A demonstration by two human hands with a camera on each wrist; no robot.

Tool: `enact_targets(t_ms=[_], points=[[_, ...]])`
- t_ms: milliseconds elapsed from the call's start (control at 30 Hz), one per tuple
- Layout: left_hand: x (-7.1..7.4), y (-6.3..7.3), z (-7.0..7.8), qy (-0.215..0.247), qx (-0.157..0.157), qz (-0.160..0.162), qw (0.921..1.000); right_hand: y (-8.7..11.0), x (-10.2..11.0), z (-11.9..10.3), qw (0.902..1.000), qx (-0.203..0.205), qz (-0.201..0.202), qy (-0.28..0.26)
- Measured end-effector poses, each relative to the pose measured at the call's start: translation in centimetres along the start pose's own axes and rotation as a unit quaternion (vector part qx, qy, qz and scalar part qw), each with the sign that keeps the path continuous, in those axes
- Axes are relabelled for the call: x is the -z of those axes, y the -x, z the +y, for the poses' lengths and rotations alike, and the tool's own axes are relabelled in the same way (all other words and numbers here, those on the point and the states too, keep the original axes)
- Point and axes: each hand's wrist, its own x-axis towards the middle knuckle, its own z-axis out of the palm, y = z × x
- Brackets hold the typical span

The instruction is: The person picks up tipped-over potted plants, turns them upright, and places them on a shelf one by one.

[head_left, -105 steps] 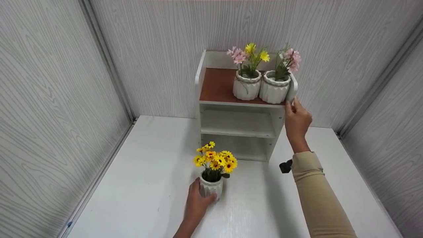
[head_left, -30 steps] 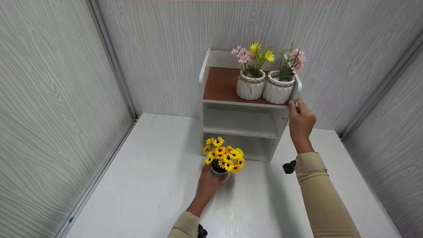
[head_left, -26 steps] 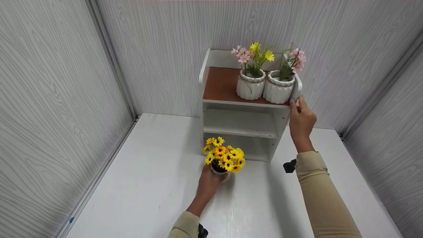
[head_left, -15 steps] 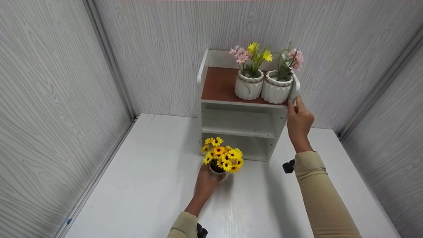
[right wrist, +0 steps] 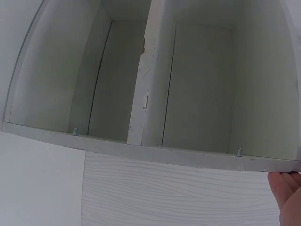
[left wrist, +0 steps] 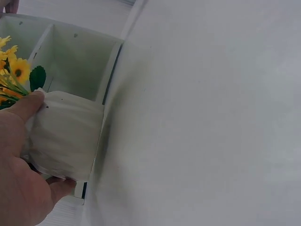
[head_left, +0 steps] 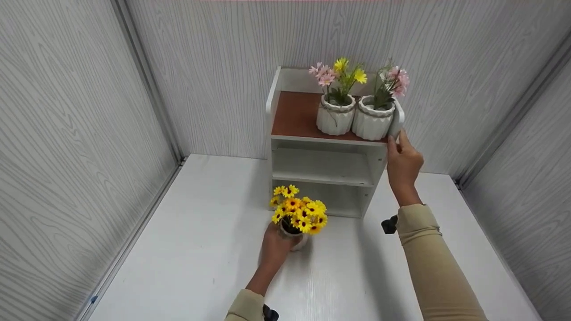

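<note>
My left hand (head_left: 274,246) grips a white ribbed flowerpot (left wrist: 66,134), thumb and fingers on either side of it. Yellow flowers (head_left: 302,215) with dark centres fill the pot. It stands in front of the lower compartment of a small white shelf unit (head_left: 321,166), close over the table. Higher up, my right hand (head_left: 404,162) pinches the front edge of the unit's right side panel, just below the top board. In the right wrist view, fingertips (right wrist: 281,186) lie at that panel's edge. The far side of the held pot is hidden in the head view.
On the unit's red-brown top (head_left: 292,116), two white pots stand side by side at the right: a pot with pink and yellow flowers (head_left: 335,118) and a pot with pink flowers (head_left: 373,120). Wood-grain walls (head_left: 214,80) enclose the white table (head_left: 196,249).
Over these seconds my left hand has moved the flowerpot forward, nearer the shelf unit, and its flowers now lean more toward the camera. My right hand has stayed on the panel.
</note>
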Motion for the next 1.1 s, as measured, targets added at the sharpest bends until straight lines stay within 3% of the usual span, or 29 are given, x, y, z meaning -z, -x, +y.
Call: enact_targets(t_ms=[300, 567, 733, 900, 1100], points=[[1.5, 0.0, 2.8, -0.035, -0.005, 0.033, 0.9988, 0.1, 0.1, 0.1, 0.9999, -0.007, -0.004, -0.010], [3.0, -0.2, 6.7, -0.082, -0.001, 0.041, 0.9958, -0.2, 0.1, 0.0, 1.0000, 0.006, 0.004, 0.004], [3.7, -0.4, 9.0, -0.100, -0.020, 0.043, 0.9939, -0.3, 0.0, -0.1, 0.9999, 0.010, 0.003, 0.009], [4.3, -1.0, 10.9, -0.108, -0.044, 0.049, 0.9920, -0.2, -0.1, 0.0, 0.9999, 0.010, 0.003, 0.004], [5.2, -2.4, 13.3, -0.119, -0.050, 0.054, 0.9901, -0.1, -0.2, 0.0, 1.0000, 0.005, 0.002, 0.003]])
